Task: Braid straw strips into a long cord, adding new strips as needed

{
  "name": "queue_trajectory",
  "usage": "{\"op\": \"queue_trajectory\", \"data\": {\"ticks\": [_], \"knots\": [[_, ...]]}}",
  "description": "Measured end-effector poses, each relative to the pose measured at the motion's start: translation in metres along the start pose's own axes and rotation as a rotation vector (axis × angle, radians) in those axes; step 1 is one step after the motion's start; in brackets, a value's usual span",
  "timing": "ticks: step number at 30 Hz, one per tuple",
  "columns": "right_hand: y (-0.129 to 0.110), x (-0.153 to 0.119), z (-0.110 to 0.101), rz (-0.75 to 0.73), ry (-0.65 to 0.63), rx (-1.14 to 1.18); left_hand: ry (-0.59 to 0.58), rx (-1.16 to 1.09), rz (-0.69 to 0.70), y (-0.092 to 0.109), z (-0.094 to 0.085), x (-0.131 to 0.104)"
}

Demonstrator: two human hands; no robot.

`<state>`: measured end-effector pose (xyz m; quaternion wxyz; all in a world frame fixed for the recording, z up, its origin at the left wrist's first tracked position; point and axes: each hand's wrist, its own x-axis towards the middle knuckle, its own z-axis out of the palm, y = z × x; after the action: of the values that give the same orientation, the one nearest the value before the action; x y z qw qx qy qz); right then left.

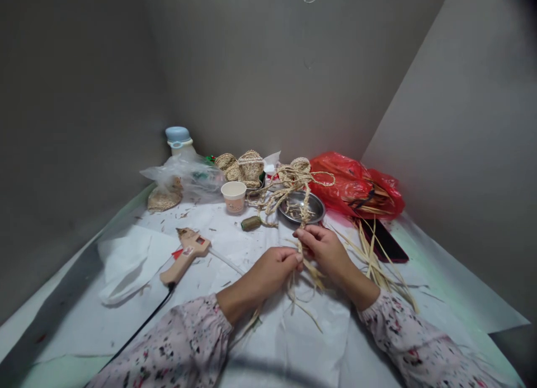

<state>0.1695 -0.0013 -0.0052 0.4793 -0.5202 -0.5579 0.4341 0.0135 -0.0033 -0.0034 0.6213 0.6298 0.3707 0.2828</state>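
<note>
A braided straw cord (306, 205) runs down from a tangle of cord over a steel bowl (315, 208). My left hand (282, 264) is closed on the cord's lower end, thumb against the fingers. Just above and to the right, my right hand (319, 245) pinches the same cord. Loose straw strands (302, 307) hang below both hands onto the white paper. To the right, a bunch of flat straw strips (375, 265) lies beside my right forearm. A green thread spool (250, 223) lies on its side left of the bowl.
A glue gun (187, 258) with its cable lies at the left, near crumpled white paper (134, 262). Behind are a paper cup (234, 198), clear plastic bag (188, 173), bottle (178, 139) and woven pieces (250, 167). A red bag (348, 181) and dark phone (386, 241) lie right.
</note>
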Motion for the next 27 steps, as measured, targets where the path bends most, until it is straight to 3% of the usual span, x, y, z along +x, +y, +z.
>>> {"op": "queue_trajectory", "data": {"ticks": [3, 5, 8, 12, 15, 18, 23, 27], "knots": [[0.003, 0.0, 0.001, 0.144, -0.068, 0.172, -0.047, 0.092, 0.081, 0.006, 0.0, -0.002], [0.001, 0.0, 0.0, 0.132, -0.048, 0.166, -0.033, 0.062, 0.086, 0.007, -0.002, -0.002], [-0.004, 0.002, -0.008, -0.007, 0.088, -0.02, 0.038, -0.077, 0.025, 0.004, -0.005, 0.001], [-0.004, 0.007, -0.022, -0.178, 0.224, -0.435, 0.058, -0.275, -0.035, -0.002, -0.01, 0.005], [0.002, 0.009, -0.028, -0.185, 0.193, -0.785, 0.051, -0.342, -0.059, -0.005, -0.013, 0.007], [0.005, 0.006, -0.028, -0.138, 0.097, -0.995, 0.059, -0.357, -0.091, -0.007, -0.013, 0.008], [0.003, 0.0, -0.027, -0.077, -0.059, -1.147, 0.055, -0.403, -0.111, -0.009, -0.016, 0.008], [-0.005, 0.003, -0.029, -0.109, 0.017, -1.033, 0.038, -0.442, -0.12, -0.01, -0.018, 0.008]]}}
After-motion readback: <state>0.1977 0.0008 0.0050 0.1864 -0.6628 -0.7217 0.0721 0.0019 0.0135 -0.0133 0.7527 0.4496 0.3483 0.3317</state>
